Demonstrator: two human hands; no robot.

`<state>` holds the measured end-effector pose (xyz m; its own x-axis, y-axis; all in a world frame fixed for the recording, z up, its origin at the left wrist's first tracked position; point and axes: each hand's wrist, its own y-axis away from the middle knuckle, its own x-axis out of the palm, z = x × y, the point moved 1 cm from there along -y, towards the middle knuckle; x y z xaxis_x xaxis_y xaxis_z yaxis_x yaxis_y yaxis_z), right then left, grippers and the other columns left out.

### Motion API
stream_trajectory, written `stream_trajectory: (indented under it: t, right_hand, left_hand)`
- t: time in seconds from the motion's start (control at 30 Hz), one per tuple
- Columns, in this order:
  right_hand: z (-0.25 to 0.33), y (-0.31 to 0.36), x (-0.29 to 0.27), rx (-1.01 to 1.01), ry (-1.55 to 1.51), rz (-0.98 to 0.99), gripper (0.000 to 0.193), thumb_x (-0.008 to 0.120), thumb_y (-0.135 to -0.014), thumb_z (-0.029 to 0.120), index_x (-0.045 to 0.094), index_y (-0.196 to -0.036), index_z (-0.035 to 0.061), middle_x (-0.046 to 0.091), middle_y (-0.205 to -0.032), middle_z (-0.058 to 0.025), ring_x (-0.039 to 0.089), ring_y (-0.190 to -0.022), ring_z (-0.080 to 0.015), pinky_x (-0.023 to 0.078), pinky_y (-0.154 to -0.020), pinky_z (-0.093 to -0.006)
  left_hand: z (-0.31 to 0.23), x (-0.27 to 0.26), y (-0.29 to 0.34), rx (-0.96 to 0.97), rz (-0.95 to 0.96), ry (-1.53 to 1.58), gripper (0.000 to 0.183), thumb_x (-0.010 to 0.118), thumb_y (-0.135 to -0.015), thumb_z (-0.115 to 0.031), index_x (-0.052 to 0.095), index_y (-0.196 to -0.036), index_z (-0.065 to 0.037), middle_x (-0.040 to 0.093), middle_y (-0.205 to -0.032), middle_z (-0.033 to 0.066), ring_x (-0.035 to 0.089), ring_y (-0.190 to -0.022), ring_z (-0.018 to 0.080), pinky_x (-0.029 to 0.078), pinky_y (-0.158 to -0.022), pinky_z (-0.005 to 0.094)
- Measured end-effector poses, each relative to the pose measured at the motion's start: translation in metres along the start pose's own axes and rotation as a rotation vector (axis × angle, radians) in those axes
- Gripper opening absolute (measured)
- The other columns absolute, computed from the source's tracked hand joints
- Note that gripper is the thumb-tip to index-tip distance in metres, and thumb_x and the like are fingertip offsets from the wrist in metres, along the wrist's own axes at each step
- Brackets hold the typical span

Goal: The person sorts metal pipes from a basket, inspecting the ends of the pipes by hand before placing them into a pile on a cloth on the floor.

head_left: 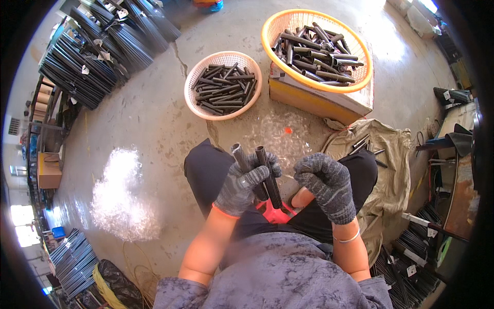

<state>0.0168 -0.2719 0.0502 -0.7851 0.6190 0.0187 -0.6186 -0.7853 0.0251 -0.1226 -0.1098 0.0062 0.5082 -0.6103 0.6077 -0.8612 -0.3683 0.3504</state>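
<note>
My left hand [238, 189], in a grey knitted glove with an orange cuff, is closed round two short tubes in front of my lap. One is a black tube [269, 180] that slants down toward me; the other, a dark tube with a paler grey end [237, 150], lies beside it, partly hidden by the fingers. Their upper ends are open and hollow. My right hand [329, 188], gloved alike, is held apart to the right, its fingers curled in a pinch. Whatever it may hold is too small or hidden to make out.
A pale basket [189, 100] of thin black tubes stands on the floor ahead. An orange-rimmed basket [266, 38] of thicker tubes rests on a box [319, 100]. Several tubes lie on a tan cloth [378, 190] at right. Bundled rods [77, 67] fill the far left.
</note>
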Motion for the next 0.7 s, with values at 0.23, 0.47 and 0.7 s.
stream_trajectory:
  t: [0.23,0.47,0.7]
  right_hand:
    - [-0.006,0.002,0.002,0.085,-0.064,-0.086,0.011,0.066,-0.084,-0.004,0.068,-0.095,-0.0023,0.068,-0.091,-0.0061,0.062,-0.086,-0.013,0.05,-0.08,-0.0271]
    - [-0.022,0.01,-0.021,0.107,0.012,-0.132,0.013,0.067,-0.084,-0.002,0.068,-0.098,-0.0013,0.069,-0.09,-0.0052,0.062,-0.083,-0.0114,0.05,-0.077,-0.0255]
    - [-0.023,0.016,-0.011,0.162,-0.118,-0.13,0.015,0.066,-0.083,-0.003,0.067,-0.099,-0.002,0.068,-0.09,-0.0056,0.063,-0.083,-0.0125,0.051,-0.077,-0.0263]
  left_hand:
    - [0.009,0.001,-0.004,-0.127,0.028,0.437,0.033,0.067,-0.089,-0.019,0.059,-0.117,-0.004,0.067,-0.105,0.0111,0.064,-0.103,0.029,0.051,-0.095,0.0468]
    - [0.013,-0.012,-0.005,-0.098,-0.09,0.486,0.029,0.065,-0.089,-0.02,0.06,-0.113,-0.005,0.067,-0.105,0.0132,0.064,-0.102,0.0303,0.051,-0.095,0.0476]
    - [0.017,-0.005,-0.002,0.03,-0.054,0.293,0.023,0.063,-0.085,-0.008,0.054,-0.106,-0.006,0.064,-0.096,0.0132,0.065,-0.094,0.0294,0.053,-0.09,0.0442]
